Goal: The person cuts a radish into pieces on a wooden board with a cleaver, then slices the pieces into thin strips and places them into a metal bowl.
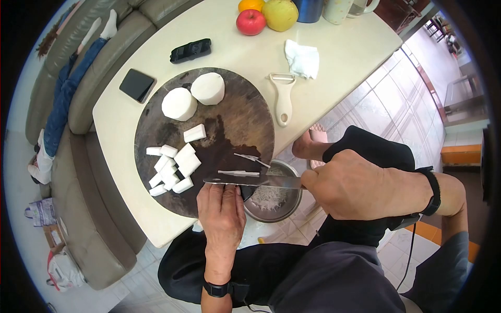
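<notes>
Knife (245, 181) is stretching level across the near edge of the round cutting board (235, 115), its blade pointing toward the person's left. The right hand (355, 185) is closing fully around the handle in a tight fist, so the handle itself is hiding inside the fingers and only the blade is showing. The left hand (222, 208) is lying flat and open on the board just below the blade, fingers straight, with the fingertips reaching the blade's edge. Whether anything is sitting under those fingertips is not showing.

Two thin white strips (238, 172) are lying just above the blade. A cluster of cut white blocks (172, 169) is resting on the left part of the board, and two round white chunks (179, 104) are standing at its far side, touching each other.

A metal bowl (274, 201) is sitting below the table (339, 47) edge, partly covered by the blade and the board; its pale contents are too blurred to name. On the table beyond, a peeler (283, 99), a crumpled cloth (302, 58), a phone (137, 85) and an apple (251, 22) are lying well apart. The cups at the far edge are getting cut off by the frame.
</notes>
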Tool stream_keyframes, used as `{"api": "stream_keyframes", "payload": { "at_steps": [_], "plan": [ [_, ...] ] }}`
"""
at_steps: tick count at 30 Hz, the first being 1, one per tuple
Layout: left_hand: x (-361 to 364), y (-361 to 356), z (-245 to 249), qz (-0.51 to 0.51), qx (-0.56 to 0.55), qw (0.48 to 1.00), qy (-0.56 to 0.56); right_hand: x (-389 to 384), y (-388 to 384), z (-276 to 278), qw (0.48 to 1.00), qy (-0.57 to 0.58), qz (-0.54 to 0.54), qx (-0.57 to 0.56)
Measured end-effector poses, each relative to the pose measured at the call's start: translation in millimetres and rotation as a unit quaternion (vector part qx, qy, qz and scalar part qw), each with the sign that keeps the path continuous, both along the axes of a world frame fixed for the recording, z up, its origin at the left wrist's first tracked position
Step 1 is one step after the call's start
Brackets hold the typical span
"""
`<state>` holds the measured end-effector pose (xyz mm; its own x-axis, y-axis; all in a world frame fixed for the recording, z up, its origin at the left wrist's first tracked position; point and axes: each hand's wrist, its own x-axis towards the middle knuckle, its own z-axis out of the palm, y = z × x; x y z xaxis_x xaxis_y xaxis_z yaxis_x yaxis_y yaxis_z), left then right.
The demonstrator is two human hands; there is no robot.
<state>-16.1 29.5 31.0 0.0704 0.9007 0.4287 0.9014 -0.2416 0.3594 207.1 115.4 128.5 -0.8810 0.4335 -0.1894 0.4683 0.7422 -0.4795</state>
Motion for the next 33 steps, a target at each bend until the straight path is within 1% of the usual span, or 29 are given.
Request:
{"api": "stream_keyframes", "payload": {
  "at_steps": [5,9,12,14,17,19,21,22,23,24,25,26,27,28,30,33],
  "plan": [
    [0.0,1.1,-0.6,-0.002,0.015,1.0,0.005,-1.0,3.7,1.1,1.0,-0.006,0.009,-0.013],
    [-0.5,1.0,-0.6,0.0,-0.002,1.0,-0.003,-8.2,2.0,-2.0,1.0,0.0,0.015,-0.016],
    [-1.2,1.5,-2.3,-0.008,0.021,1.0,0.004,-21.7,-0.3,-9.1,1.0,0.001,0.022,-0.019],
    [-1.5,-1.1,-2.4,0.0,-0.01,1.0,0.004,-29.8,-2.2,-14.8,1.0,-0.004,0.02,-0.024],
    [-1.3,-1.2,0.0,0.001,-0.017,1.0,0.0,-32.2,-6.9,-15.3,0.999,0.037,0.006,-0.016],
    [-0.2,0.7,-0.7,0.001,0.0,1.0,0.004,-29.4,-8.9,-7.5,0.999,-0.032,-0.029,-0.031],
    [0.4,0.2,-0.1,0.009,0.015,1.0,0.005,-20.6,-8.7,-5.2,0.997,-0.052,-0.046,-0.044],
    [0.2,1.2,1.6,0.007,0.006,1.0,-0.014,-15.1,-8.4,-4.9,0.994,-0.07,-0.062,-0.059],
    [-0.4,1.4,3.6,0.005,-0.002,0.999,-0.032,-11.5,-8.5,-6.3,0.994,-0.07,-0.06,-0.058],
    [-0.9,0.0,6.1,0.007,-0.002,0.999,-0.031,-9.1,-8.8,-8.5,0.993,-0.055,-0.081,-0.066],
    [-1.2,-1.5,9.3,0.021,-0.012,0.997,-0.073,-6.1,-9.7,-10.6,0.991,-0.039,-0.102,-0.075],
    [-1.7,-2.6,12.7,0.035,-0.022,0.993,-0.115,-2.2,-11.1,-11.9,0.991,-0.037,-0.1,-0.074],
    [-4.5,-4.1,16.8,0.036,-0.021,0.993,-0.114,-0.6,-12.5,-10.4,0.989,-0.018,-0.121,-0.087],
    [-9.7,-6.3,21.2,0.057,-0.022,0.992,-0.108,0.6,-14.1,-9.6,0.985,0.002,-0.141,-0.101],
    [-18.5,-11.8,28.9,0.091,-0.035,0.99,-0.103,1.6,-17.8,-8.3,0.985,-0.005,-0.132,-0.107],
    [-23.1,-17.5,31.8,0.09,-0.071,0.986,-0.12,1.5,-20.0,-12.5,0.988,-0.015,-0.107,-0.109]
  ]
}}
